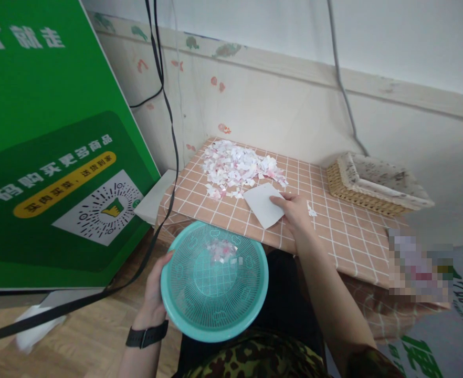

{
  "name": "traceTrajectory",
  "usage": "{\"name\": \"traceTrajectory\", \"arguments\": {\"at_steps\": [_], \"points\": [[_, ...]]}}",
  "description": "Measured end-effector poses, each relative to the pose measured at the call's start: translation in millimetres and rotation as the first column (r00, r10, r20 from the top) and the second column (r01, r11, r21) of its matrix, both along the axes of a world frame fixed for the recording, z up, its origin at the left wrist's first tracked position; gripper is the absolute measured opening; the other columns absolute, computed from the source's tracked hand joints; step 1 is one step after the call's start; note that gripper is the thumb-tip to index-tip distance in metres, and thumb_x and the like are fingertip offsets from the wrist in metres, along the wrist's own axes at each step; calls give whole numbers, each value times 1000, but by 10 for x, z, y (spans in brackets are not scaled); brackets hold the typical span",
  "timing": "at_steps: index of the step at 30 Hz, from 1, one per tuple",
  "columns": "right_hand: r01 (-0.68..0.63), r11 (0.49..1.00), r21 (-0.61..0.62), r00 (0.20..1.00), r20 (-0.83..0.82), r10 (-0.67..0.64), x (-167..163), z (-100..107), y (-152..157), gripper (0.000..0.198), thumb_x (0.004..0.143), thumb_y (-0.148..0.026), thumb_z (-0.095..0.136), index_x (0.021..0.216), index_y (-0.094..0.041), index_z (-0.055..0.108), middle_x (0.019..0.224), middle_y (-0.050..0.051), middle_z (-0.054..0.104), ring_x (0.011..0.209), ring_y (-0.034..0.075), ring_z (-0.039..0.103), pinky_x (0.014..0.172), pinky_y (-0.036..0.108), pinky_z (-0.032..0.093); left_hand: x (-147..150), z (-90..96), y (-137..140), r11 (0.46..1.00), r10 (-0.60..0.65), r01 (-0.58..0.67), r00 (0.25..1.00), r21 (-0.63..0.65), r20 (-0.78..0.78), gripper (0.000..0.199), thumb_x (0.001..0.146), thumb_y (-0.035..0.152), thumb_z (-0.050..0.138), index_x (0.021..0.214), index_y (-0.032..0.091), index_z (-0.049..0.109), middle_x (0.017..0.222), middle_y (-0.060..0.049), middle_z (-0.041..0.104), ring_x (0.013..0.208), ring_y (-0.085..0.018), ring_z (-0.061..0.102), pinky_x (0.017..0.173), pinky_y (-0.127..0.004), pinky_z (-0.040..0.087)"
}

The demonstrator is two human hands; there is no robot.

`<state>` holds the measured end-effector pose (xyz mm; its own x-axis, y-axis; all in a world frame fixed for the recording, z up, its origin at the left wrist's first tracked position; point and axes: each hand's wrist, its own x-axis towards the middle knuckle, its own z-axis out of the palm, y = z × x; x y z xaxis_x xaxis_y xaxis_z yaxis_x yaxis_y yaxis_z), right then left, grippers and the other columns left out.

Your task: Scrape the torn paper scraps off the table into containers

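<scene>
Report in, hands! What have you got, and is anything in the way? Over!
Left hand: gripping teal colander, few scraps inside. Right hand: pinching white card beside paper-scrap pile. Black cable left of colander, not blocking card.

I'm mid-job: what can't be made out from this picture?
All in the head view:
Left hand: most of its fingers, hidden by the teal colander.
Right hand: any fingertips under the white card, hidden by the card.
Paper scraps: fine markings, too small and blurred.
Pixelated patch: contents, masked by blocks.
Green panel: cut off by left and top edges.
</scene>
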<state>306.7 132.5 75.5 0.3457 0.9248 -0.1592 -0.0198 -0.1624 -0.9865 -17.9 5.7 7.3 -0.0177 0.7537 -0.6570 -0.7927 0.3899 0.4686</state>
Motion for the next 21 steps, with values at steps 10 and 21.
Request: {"name": "traceTrajectory", "arguments": {"at_steps": [10, 21], "points": [[-66, 997, 31, 996, 59, 64, 58, 58, 24, 29, 56, -30, 80, 79, -12, 75, 70, 8, 73, 56, 18, 61, 48, 27, 43, -34, -94, 5, 1000, 0, 0, 1000, 9, -5, 19, 65, 25, 82, 77, 13, 74, 66, -4, 72, 55, -17, 65, 54, -27, 55], [-164, 986, 0, 986, 3, 164, -127, 8, 122, 36, 61, -33, 80, 92, -14, 76, 83, 10, 75, 65, 21, 66, 56, 32, 51, -14, -8, -4, 1000, -19, 19, 1000, -5, -4, 20, 63, 27, 82, 74, 12, 73, 66, -4, 72, 52, -17, 64, 58, -31, 57]]}}
